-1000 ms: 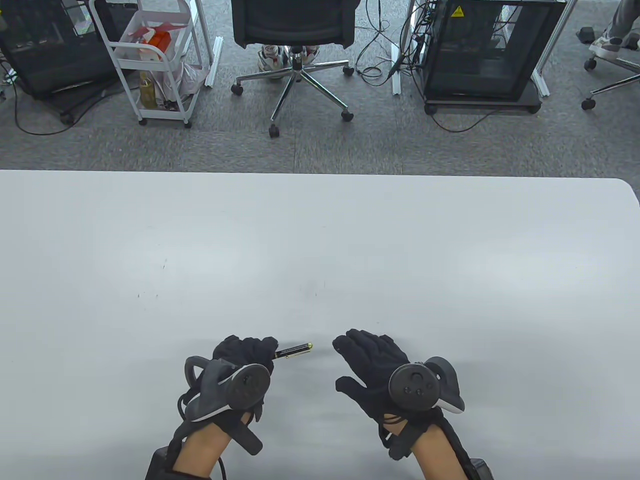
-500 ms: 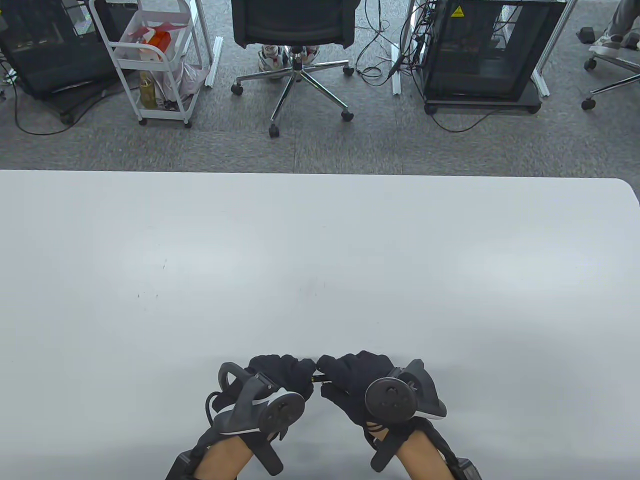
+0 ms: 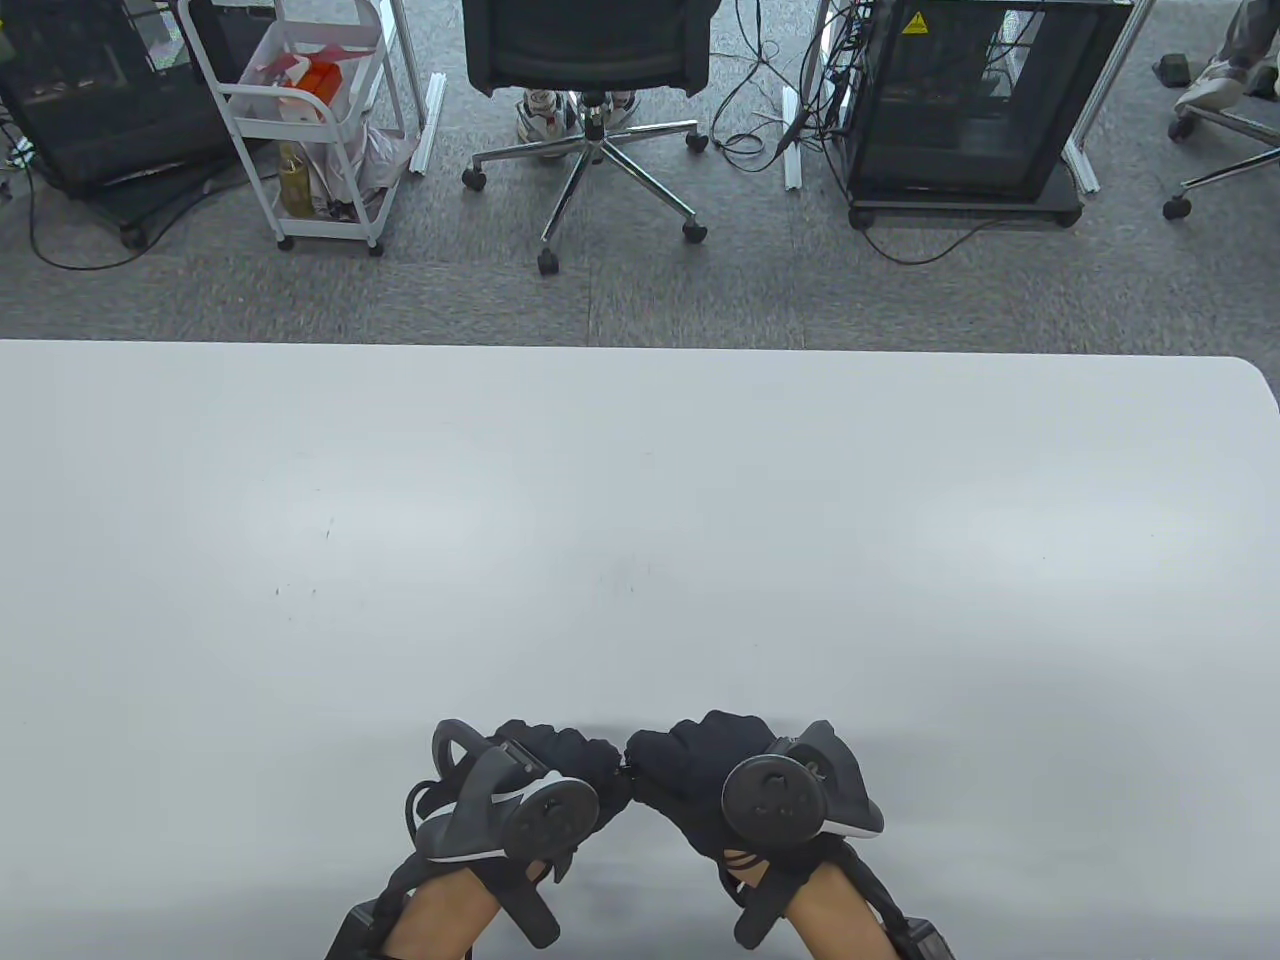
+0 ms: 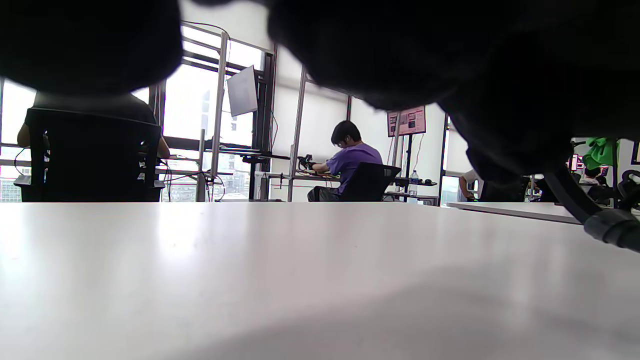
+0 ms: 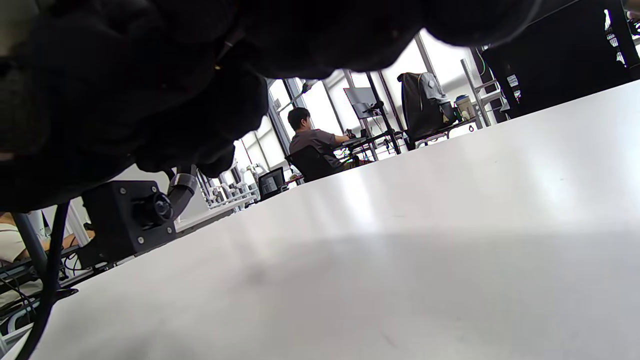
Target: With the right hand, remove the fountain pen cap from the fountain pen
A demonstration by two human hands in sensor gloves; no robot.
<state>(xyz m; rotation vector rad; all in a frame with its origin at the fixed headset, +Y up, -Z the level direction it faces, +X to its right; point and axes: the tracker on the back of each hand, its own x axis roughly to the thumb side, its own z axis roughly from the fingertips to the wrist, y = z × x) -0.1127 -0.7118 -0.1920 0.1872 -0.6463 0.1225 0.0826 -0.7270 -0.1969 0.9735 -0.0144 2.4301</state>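
Presently, the left hand and the right hand are seen knuckle to knuckle near the front edge of the white table, both curled into loose fists and lifted slightly above it. The fountain pen is almost wholly hidden between the two gloves; only a dark sliver at their meeting point may belong to it, and the cap cannot be told from the barrel. From the task it is judged that the barrel is held by the left hand and the cap end by the right, though neither grip is actually shown. In both wrist views only dark glove fabric is presented along the top edge, so the finger positions on the pen cannot be told. A pen of this kind is expected to be light, rigid and smooth, hence liable to slip in fabric gloves. The cap is best taken around its body, near its open lip. The barrel should be braced close to the joint, so that a straight axial pull can be applied without bending the nib section.
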